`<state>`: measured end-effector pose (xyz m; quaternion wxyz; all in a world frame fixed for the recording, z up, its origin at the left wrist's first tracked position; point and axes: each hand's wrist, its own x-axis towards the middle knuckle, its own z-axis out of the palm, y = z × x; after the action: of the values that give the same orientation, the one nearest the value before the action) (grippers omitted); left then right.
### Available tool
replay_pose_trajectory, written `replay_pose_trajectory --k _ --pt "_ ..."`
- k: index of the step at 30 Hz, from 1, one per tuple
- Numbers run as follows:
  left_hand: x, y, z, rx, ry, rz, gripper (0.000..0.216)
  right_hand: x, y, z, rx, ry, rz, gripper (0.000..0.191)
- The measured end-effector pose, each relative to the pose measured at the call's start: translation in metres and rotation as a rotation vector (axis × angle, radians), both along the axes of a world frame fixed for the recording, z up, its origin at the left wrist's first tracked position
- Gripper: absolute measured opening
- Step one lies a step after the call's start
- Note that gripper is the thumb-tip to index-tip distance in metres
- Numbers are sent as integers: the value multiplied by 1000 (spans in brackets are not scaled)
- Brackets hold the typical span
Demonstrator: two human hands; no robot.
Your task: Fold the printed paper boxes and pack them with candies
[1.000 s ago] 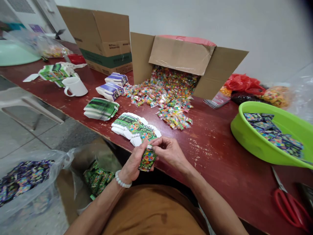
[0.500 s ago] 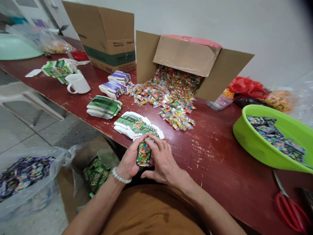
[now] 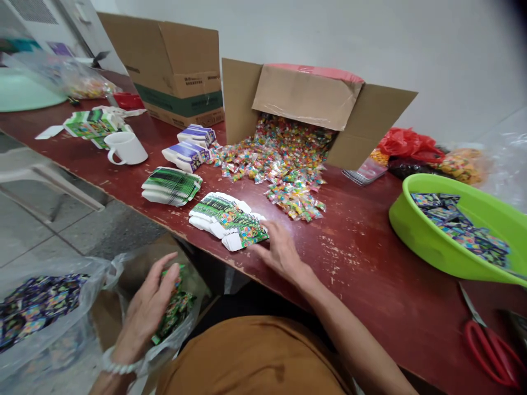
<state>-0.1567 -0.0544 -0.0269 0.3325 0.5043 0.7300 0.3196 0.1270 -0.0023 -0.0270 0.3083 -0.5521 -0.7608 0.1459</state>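
Note:
My left hand [image 3: 146, 310] is down beside the table, fingers stretched out over a clear bag of folded green boxes [image 3: 178, 307]; nothing shows in its grip. My right hand [image 3: 282, 253] lies flat on the red-brown table [image 3: 362, 258], fingertips touching the top flat green carton [image 3: 247, 235] of a fanned stack of cartons [image 3: 218, 211] near the table's front edge. A pile of small colourful candy packets [image 3: 284, 164] spills from a tipped cardboard box [image 3: 308, 96] just beyond.
A lime basin [image 3: 428, 241] of dark packs stands at right, with red scissors [image 3: 489, 345] in front. To the left are another carton stack [image 3: 171, 185], purple boxes [image 3: 191, 148], a white mug [image 3: 125, 148] and a closed cardboard box [image 3: 173, 66]. A plastic bag of dark packs [image 3: 33, 307] lies lower left.
Both hands held a green box at the table edge. My left hand has since dropped down to the bag with it and opened; my right hand has reached forward onto the carton stack.

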Motion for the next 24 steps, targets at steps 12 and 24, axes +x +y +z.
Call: replay_pose_trajectory --k 12,24 --pt "93 44 2 587 913 -402 48 10 14 -34 -16 -227 -380 59" --pt "102 44 38 374 209 -483 28 25 10 9 -266 834 45 26"
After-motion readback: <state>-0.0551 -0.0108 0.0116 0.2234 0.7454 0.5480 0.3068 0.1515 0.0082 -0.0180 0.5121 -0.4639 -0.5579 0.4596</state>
